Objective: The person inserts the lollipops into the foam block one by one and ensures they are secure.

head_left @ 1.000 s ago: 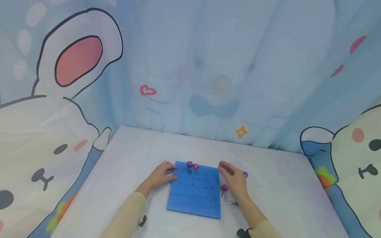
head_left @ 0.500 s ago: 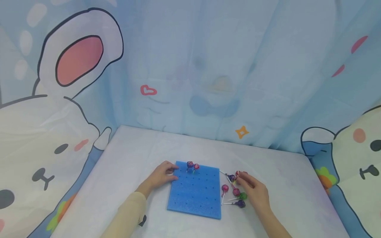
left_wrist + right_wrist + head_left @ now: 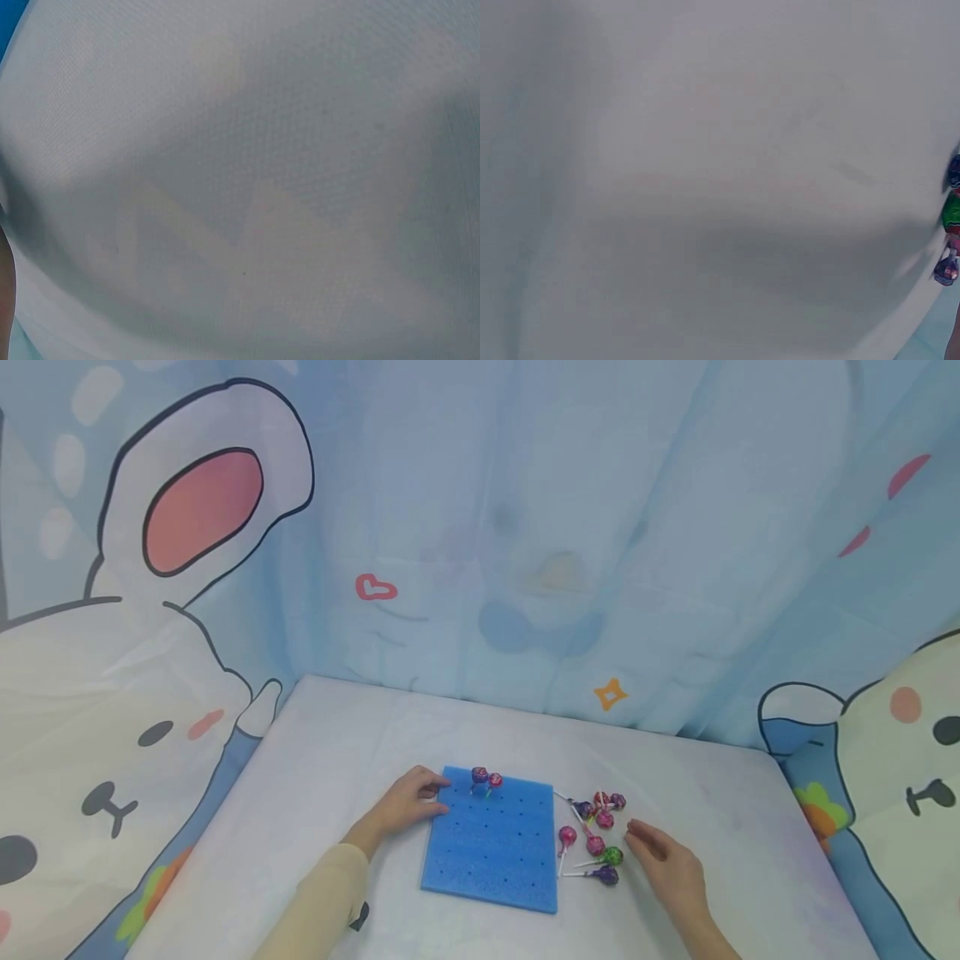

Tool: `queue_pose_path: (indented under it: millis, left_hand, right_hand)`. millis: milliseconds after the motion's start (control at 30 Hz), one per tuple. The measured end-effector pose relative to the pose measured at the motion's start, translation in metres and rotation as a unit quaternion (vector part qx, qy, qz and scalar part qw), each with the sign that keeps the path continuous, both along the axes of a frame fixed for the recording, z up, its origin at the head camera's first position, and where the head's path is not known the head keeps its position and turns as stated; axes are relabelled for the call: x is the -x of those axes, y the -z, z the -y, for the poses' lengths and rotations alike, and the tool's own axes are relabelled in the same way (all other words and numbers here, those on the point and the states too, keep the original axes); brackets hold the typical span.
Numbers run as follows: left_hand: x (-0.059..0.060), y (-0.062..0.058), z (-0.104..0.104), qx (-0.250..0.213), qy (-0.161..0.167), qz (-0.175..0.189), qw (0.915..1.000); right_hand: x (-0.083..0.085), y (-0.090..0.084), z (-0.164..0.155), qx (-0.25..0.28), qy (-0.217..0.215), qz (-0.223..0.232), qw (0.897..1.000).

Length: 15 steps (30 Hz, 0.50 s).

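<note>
In the head view, my left hand rests at the upper left edge of a blue foam board, its thumb and fingertips spread apart along that edge. The board is dotted with small holes. A purple lollipop and a red lollipop stand upright in it near the far edge. My right hand is to the right of the loose lollipops, holding nothing, its fingers loosely bent. Nearest to it lie a green lollipop and a dark purple lollipop. Both wrist views show mostly cloth.
Several more loose lollipops lie beside the board's right edge, among them a pink lollipop and another pink lollipop. A white cloth covers the table. A printed blue curtain hangs behind it.
My right hand has moved from the board's far right corner over the loose lollipops to their right side, uncovering them. My left hand and the board have stayed put.
</note>
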State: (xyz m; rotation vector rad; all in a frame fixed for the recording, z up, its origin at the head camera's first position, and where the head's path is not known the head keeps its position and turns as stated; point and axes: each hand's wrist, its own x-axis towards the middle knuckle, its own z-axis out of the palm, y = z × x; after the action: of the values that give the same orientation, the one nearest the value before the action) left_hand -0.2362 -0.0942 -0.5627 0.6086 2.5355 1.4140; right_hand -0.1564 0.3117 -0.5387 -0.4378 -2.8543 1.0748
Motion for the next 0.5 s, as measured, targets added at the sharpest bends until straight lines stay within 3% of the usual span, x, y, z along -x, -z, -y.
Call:
queue_pose_path:
  millis: [233,500]
  left_hand:
    - [-0.001,-0.002,0.0,0.001,0.001,-0.001,1.0]
    - [-0.001,-0.002,0.0,0.001,0.002,-0.001,1.0]
  right_hand:
    - [-0.004,0.011,-0.008,-0.006,-0.021,0.027,0.999]
    - [-0.005,0.029,-0.008,-0.031,-0.036,0.005,0.999]
